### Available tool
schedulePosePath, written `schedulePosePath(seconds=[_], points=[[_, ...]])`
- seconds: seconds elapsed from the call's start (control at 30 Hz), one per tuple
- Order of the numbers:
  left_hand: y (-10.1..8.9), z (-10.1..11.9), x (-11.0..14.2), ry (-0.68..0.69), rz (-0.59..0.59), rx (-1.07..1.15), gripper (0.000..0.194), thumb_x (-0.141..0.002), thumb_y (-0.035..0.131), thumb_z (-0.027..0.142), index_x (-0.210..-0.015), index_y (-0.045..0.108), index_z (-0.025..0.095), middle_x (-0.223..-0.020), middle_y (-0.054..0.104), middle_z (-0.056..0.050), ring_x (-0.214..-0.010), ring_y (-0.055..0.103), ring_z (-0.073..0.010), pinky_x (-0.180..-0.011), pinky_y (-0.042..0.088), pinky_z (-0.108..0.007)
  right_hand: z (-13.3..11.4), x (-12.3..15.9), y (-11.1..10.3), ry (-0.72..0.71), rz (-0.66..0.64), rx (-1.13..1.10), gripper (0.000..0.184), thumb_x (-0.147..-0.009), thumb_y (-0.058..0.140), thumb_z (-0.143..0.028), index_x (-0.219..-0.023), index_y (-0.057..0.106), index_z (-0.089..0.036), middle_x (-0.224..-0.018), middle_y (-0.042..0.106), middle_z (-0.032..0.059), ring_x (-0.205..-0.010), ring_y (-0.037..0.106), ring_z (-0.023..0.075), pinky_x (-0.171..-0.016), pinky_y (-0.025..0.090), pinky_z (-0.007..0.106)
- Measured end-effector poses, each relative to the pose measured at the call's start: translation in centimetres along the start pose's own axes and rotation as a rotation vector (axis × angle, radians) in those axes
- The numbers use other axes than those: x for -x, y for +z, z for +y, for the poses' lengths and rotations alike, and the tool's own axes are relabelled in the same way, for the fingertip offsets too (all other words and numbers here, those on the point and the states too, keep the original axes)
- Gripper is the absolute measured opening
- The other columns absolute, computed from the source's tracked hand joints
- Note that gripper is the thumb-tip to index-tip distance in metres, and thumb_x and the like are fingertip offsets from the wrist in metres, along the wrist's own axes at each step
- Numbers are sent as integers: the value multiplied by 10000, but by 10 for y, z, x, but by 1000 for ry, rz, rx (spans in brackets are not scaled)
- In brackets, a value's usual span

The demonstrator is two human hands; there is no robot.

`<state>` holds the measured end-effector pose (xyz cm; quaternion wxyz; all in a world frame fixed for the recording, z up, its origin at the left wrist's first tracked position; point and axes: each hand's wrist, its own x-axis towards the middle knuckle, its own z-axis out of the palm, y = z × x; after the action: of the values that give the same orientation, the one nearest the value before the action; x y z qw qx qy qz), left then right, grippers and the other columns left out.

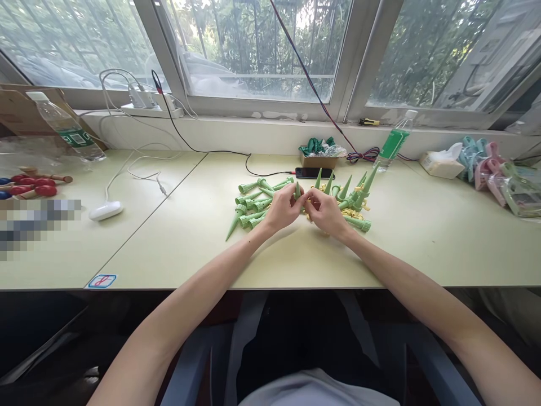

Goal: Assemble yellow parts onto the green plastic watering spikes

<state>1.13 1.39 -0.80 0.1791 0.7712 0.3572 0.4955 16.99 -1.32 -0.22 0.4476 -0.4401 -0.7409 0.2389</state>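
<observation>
Over the middle of the desk, my left hand (284,208) has its fingers closed round a green plastic spike (297,190), whose tip points up. Close against it, my right hand (324,212) pinches at the spike's lower end; whatever lies between those fingertips is hidden. To the left of my hands is a pile of green ribbed-cap spikes (252,204), lying in rows. On the right more green spikes (366,185) lie or stand among small yellow pieces (359,215), partly covered by my right hand.
Behind the pile lie a black phone (315,173) on a cable and a small cardboard box (320,162). A water bottle (395,142) and a tissue box (442,163) stand at the right. Leftward are a white mouse-like device (106,211), cables and another bottle (70,129).
</observation>
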Motion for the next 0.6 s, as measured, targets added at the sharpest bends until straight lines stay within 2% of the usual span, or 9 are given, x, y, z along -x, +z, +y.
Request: schedulePosePath(seconds=[0.23, 0.37, 0.6], points=[[-2, 1, 1, 45, -48, -45, 173, -961, 563, 306, -842, 512, 192, -739, 561, -2, -625, 466, -116, -595, 386, -257, 2, -1, -1, -11, -72, 23, 101, -901, 491, -227, -803, 518, -225, -580, 559, -37, -521, 482, 131, -584, 375, 264], [-3, 1, 1, 54, -58, -40, 160, -945, 567, 269, -822, 502, 192, -757, 572, -5, -627, 468, -114, -597, 388, -258, 5, -2, -1, -13, -87, 2, 107, -895, 488, -227, -790, 507, -226, -576, 557, -38, -526, 479, 132, -585, 382, 266], [-3, 0, 3, 65, -19, -60, 172, -905, 589, 212, -766, 488, 198, -687, 529, 10, -601, 456, -116, -573, 374, -260, 5, -3, -1, 11, -101, -65, 117, -884, 504, -235, -768, 503, -227, -552, 546, -48, -482, 477, 121, -554, 387, 265]])
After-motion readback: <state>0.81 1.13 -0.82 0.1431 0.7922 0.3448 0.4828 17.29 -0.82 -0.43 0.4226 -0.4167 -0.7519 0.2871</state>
